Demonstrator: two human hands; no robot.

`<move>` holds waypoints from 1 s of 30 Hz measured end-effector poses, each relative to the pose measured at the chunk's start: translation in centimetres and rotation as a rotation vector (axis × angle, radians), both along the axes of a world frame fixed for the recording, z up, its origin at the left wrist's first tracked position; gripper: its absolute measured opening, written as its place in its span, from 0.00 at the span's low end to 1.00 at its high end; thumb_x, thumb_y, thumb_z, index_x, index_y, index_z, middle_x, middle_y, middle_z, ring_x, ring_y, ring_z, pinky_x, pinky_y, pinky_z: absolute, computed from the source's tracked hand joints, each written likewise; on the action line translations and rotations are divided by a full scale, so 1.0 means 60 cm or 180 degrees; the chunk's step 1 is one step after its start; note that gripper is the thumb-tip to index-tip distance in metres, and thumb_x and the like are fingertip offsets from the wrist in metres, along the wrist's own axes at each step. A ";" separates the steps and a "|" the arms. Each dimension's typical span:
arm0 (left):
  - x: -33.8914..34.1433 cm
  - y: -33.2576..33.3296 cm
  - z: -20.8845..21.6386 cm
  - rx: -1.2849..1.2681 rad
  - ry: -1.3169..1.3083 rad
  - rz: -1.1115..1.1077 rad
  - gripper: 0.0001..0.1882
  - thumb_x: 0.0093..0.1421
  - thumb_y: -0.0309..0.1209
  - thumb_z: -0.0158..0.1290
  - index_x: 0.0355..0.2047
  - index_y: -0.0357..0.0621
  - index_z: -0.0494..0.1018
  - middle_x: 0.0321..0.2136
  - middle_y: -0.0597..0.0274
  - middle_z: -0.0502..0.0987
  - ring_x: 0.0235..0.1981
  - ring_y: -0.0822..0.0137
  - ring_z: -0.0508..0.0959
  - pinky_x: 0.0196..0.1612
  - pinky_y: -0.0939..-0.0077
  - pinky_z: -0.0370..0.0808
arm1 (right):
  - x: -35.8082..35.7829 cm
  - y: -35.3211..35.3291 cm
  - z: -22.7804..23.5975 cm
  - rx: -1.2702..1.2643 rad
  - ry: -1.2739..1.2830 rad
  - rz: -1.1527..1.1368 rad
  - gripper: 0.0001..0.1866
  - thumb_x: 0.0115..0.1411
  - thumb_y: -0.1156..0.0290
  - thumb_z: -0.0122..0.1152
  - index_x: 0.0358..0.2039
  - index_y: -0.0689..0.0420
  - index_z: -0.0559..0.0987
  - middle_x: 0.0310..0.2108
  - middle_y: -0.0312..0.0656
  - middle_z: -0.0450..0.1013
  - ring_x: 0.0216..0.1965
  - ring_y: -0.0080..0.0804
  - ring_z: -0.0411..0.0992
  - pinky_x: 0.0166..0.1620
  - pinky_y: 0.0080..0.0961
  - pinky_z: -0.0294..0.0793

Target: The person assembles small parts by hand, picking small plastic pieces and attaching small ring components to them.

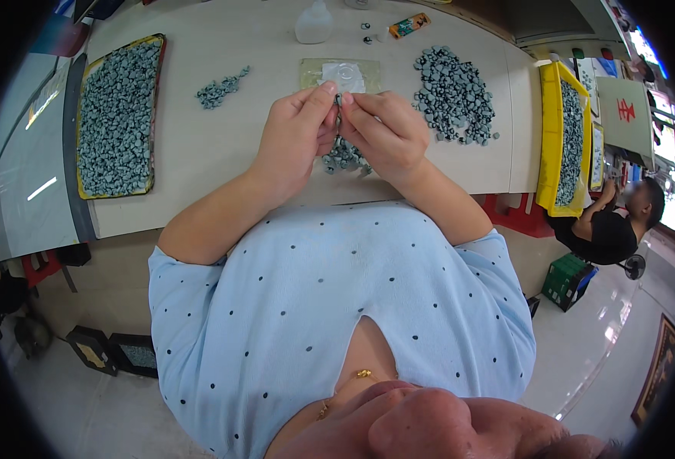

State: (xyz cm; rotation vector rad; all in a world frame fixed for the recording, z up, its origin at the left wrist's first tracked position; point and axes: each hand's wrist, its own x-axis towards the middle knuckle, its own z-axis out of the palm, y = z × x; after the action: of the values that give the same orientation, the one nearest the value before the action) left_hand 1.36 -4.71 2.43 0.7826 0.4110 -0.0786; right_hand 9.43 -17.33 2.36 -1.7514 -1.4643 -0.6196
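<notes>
My left hand (295, 130) and my right hand (389, 131) meet over the white table (276, 61), thumbs and fingertips pinched together. Between them is a small dark piece (338, 99), like a polished stone, mostly covered by the fingers. Just beneath the hands lies a heap of grey-green and dark stones (345, 157), partly hidden by them. Beyond the fingertips, a yellowish mat (309, 70) carries a white sheet (353, 75) with a clear round item on it. A larger pile of similar stones (456, 96) spreads to the right, and a small cluster (221, 89) sits to the left.
A yellow-rimmed tray (116, 196) full of stones stands at the left, and a yellow basket (549, 145) of stones at the right edge. At the back are a white bottle (314, 23) and an orange-green packet (409, 25). Another person (613, 222) sits at far right.
</notes>
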 end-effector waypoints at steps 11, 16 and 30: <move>-0.002 0.001 -0.003 0.1533 -0.0525 0.0243 0.19 0.63 0.40 0.45 0.20 0.40 0.68 0.15 0.73 0.64 0.16 0.82 0.59 0.19 0.85 0.57 | -0.005 0.001 -0.001 0.0407 0.0881 -0.0047 0.13 0.40 0.86 0.65 0.30 0.62 0.79 0.27 0.41 0.73 0.22 0.27 0.71 0.22 0.18 0.70; 0.006 0.001 0.003 0.2522 -0.0481 0.0184 0.19 0.63 0.39 0.45 0.20 0.38 0.69 0.13 0.69 0.64 0.16 0.79 0.60 0.20 0.81 0.59 | -0.015 -0.012 -0.005 0.0055 0.0734 -0.0270 0.12 0.41 0.84 0.65 0.30 0.61 0.80 0.27 0.41 0.74 0.23 0.26 0.71 0.23 0.17 0.70; -0.002 0.008 0.002 0.2816 -0.0300 -0.0849 0.27 0.60 0.49 0.47 0.14 0.39 0.69 0.10 0.69 0.63 0.14 0.76 0.61 0.19 0.78 0.59 | -0.025 -0.102 0.036 -0.0401 0.1630 -0.0833 0.07 0.50 0.80 0.60 0.32 0.60 0.80 0.29 0.39 0.75 0.24 0.21 0.71 0.24 0.15 0.70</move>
State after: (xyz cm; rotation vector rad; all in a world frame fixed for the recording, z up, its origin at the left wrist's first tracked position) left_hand 1.23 -4.23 2.53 1.7063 0.2369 -0.1091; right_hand 7.92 -23.45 4.55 -2.0295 -0.9457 -0.1799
